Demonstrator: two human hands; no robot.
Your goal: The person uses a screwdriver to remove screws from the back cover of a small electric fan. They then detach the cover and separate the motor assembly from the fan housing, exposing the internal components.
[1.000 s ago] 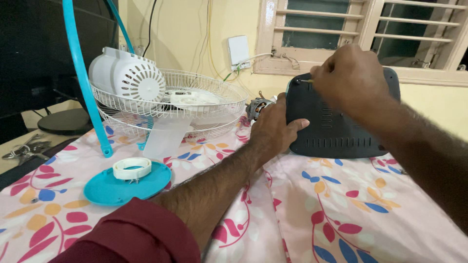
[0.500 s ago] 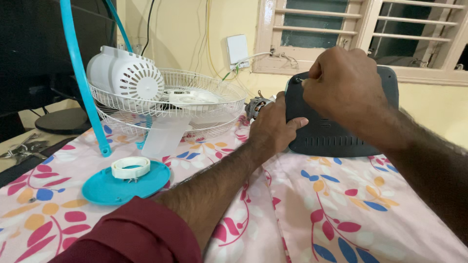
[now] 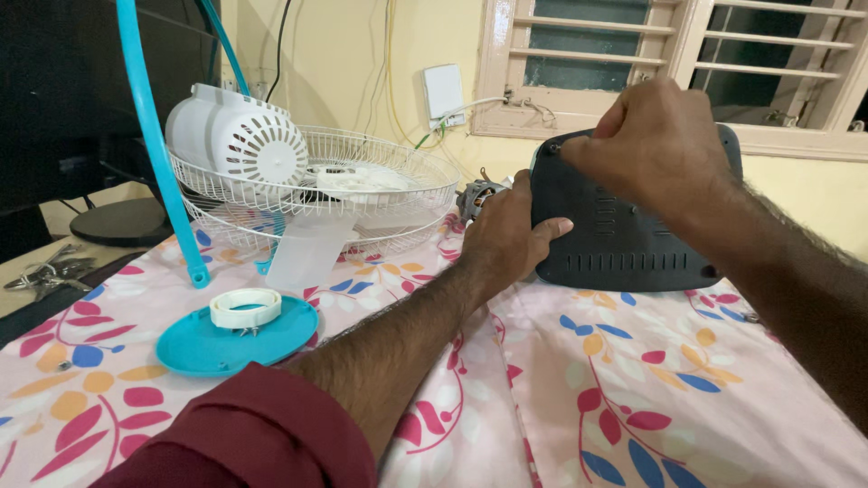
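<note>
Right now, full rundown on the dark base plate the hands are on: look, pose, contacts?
The base plate is a dark grey, rounded-corner panel, plastic by its look, with rows of vent slots across its face and a small hole near its lower right corner. It stands tilted up on its lower edge on the floral cloth, underside facing the camera. The left hand grips its left edge; the right hand pinches at its top left corner. A motor shows just behind its left side.

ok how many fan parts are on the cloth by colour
white: 4 - motor cover, wire guard, blade, ring
teal: 2 - disc, hoop
dark grey: 1 - base panel, held by both hands
total: 7
</note>
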